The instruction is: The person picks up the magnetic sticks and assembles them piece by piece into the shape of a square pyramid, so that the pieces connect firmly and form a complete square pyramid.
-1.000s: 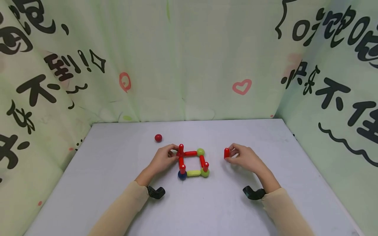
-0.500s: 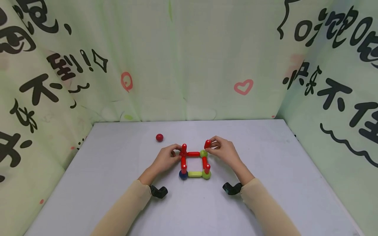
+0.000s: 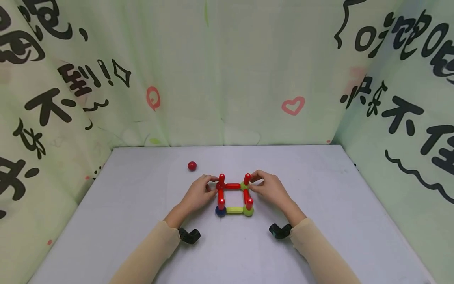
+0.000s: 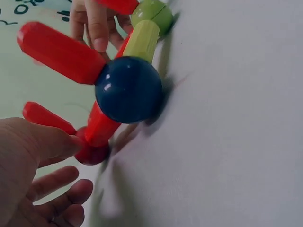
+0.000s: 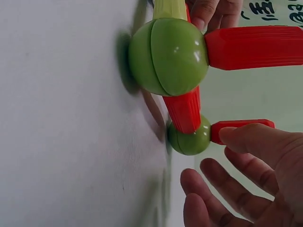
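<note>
A square frame of magnetic building rods and balls lies on the table: red rods on three sides, a yellow-green rod (image 3: 234, 210) in front. Its corners are a dark blue ball (image 4: 129, 90), a red ball (image 4: 92, 150) and two green balls (image 5: 168, 56). A red rod stands upright on each corner. At the back left, my left hand (image 3: 198, 194) pinches the red corner ball, thumb against it. My right hand (image 3: 271, 190) pinches the upright red rod (image 3: 247, 178) at the back right corner, its lower end meeting the green ball.
A loose red ball (image 3: 192, 166) lies behind the frame to the left. The white table (image 3: 159, 256) ends at a pale green curtain (image 3: 220, 79) with black writing, which also closes off both sides.
My right hand has carried the red rod leftward and lowered it onto the back right green ball, where it now stands upright. My left hand stays at the red corner ball.
</note>
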The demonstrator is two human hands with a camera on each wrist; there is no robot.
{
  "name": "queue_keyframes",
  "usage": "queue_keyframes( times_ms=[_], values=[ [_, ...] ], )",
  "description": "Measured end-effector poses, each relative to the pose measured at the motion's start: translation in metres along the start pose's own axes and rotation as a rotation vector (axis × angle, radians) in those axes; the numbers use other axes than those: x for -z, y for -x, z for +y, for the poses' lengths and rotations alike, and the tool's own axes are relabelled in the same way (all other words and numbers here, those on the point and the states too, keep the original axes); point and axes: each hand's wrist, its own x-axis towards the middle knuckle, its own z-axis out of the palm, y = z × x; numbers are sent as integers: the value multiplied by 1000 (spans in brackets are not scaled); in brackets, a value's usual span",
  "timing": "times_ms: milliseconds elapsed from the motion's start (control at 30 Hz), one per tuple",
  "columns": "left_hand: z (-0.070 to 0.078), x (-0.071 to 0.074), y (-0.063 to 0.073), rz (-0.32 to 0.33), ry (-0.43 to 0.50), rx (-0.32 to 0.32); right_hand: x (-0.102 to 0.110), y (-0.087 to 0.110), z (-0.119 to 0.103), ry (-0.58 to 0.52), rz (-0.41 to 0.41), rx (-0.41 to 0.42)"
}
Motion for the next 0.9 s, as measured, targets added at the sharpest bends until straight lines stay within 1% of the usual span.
queue_keyframes(
  times_ms=[100, 200, 333, 400, 467, 533, 733, 833, 900],
  values=[
    [5, 4, 9, -31, 29, 9, 9, 11, 4, 11, -47, 2],
    [8, 11, 20, -94, 83, 4, 18, 23, 9, -16, -139, 30],
    [13, 20, 32, -218, 154, -40, 25, 36, 12, -97, -282, 82],
    [14, 21, 36, -272, 171, -63, 26, 41, 11, -136, -323, 102],
    [15, 19, 39, -298, 178, -81, 24, 44, 10, -164, -332, 112],
    [15, 16, 40, -297, 176, -88, 20, 46, 8, -177, -323, 114],
    [15, 6, 41, -253, 190, -92, 6, 46, 3, -169, -277, 110],
    [16, 3, 40, -225, 182, -89, 0, 44, -1, -143, -232, 94],
    [16, 0, 38, -199, 170, -87, -3, 43, -4, -120, -191, 69]
  ],
)
